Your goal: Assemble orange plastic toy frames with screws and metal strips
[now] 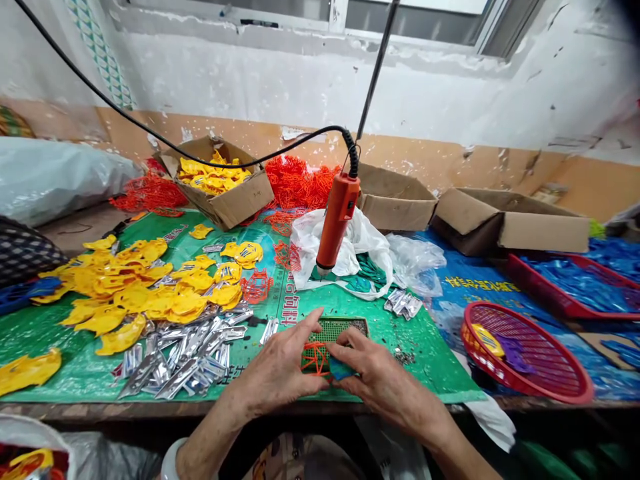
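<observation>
In front of me my left hand (273, 367) has its thumb and fingers closed around an orange plastic lattice frame (314, 357). My right hand (377, 373) pinches a small teal plastic piece (341, 369) against the frame's right side. Both hands are at the near side of a green gridded tray (327, 327), which holds small grey parts at its right end. An orange electric screwdriver (336, 223) hangs tip down above the tray, on a black coiled cord. Left of my hands lie silver foil-like pieces (185, 360) and a heap of yellow plastic parts (135, 280).
Orange lattice frames (290, 183) are piled at the back beside a cardboard box (245, 197) of yellow parts. A white plastic bag (310, 240) holds dark green pieces. At right stand a red basket (550, 363), a red tray (555, 293) and an open carton (545, 233).
</observation>
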`<state>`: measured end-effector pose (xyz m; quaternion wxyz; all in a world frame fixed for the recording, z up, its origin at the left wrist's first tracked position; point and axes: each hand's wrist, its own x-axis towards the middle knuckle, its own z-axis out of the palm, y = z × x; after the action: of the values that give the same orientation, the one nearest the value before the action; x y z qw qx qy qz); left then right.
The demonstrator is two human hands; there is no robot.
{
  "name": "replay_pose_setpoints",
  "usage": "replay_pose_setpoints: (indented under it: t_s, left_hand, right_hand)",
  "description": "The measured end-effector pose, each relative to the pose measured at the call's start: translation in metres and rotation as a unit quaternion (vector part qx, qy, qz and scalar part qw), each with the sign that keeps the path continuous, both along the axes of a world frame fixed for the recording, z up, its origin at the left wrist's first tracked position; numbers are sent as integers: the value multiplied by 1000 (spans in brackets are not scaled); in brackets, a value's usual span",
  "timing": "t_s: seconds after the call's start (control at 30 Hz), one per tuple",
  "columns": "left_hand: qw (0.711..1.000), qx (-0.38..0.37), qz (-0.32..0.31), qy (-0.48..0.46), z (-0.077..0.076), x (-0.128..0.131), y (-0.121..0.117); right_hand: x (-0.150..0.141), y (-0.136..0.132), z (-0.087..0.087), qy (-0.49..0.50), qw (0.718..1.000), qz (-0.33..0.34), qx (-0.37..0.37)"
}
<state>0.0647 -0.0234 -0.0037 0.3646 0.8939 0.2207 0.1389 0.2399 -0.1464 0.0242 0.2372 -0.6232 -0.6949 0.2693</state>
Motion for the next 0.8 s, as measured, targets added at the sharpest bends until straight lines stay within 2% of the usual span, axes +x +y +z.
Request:
replay_pose_setpoints:
  t_s: [0.2, 0.47, 0.57, 0.67, 0.8]
  left_hand:
    - [1000, -1, 1, -12, -6, -3, 3]
    - [1000, 15, -1, -9, -4, -3, 2]
    - [999, 37, -4, -17, -5, -5, 3]
    - [998, 55, -10, -20, -5, -7, 2]
    - [998, 44, -15, -31, -1, -8, -2]
  right_hand:
    - [-2, -2, -1, 18, 999, 17, -25]
    - [1, -7, -6, 61, 997, 16, -36]
    - [5, -7, -8, 68, 998, 4, 9]
    - [7, -5, -11, 81, 992, -17, 96]
    - [3, 2, -22, 137, 978, -8, 159]
